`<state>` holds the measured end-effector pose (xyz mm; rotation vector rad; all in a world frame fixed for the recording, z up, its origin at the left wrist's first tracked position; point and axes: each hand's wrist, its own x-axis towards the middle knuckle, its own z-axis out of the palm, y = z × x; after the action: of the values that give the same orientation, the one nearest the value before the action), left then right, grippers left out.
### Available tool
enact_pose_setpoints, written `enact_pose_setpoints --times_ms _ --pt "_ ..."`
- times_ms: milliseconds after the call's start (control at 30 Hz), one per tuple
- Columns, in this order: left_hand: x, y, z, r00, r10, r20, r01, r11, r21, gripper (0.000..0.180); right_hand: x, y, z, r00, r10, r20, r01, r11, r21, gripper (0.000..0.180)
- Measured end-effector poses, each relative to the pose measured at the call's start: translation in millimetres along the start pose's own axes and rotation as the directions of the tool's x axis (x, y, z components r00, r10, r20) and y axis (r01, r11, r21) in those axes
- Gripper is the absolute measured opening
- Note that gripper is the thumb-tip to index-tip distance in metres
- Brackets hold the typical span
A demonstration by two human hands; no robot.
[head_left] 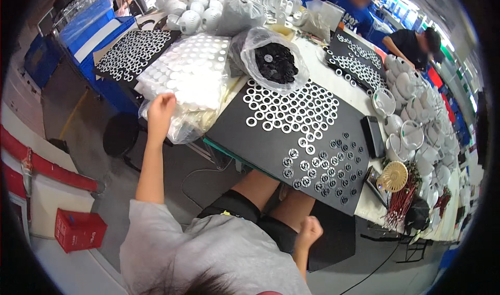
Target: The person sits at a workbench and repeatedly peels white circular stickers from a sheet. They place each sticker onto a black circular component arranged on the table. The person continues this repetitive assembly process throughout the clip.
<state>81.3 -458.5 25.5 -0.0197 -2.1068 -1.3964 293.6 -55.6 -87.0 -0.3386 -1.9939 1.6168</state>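
On the table [333, 81] lie three black mats; the nearest mat [260, 133] carries white rings and dark discs too many to count; the left hand [160, 110] grips one clear bag [190, 81] of white parts; the right hand [311, 228] is fisted, contents hidden.

floor [78, 133]: grey concrete | stool [121, 134]: black, round | crates [94, 29]: blue, stacked left | box [79, 230]: red, on floor
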Motion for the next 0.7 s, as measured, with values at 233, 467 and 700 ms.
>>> enact_pose_setpoints --times_ms 233,467,700 --pt "83 -27 14 0.992 0.011 -0.127 0.081 0.711 0.698 0.049 -27 49 49 0.884 0.296 0.362 -0.277 0.955 -0.104 0.030" --pt "113 -2 26 0.922 -0.387 -0.019 0.234 0.517 0.823 0.059 -20 57 38 0.912 0.309 0.270 -0.310 0.950 -0.042 0.032" --pt "135 -50 2 0.942 -0.306 0.140 0.226 0.884 0.408 0.027 -34 61 31 0.897 0.323 0.303 -0.317 0.946 -0.069 0.028"
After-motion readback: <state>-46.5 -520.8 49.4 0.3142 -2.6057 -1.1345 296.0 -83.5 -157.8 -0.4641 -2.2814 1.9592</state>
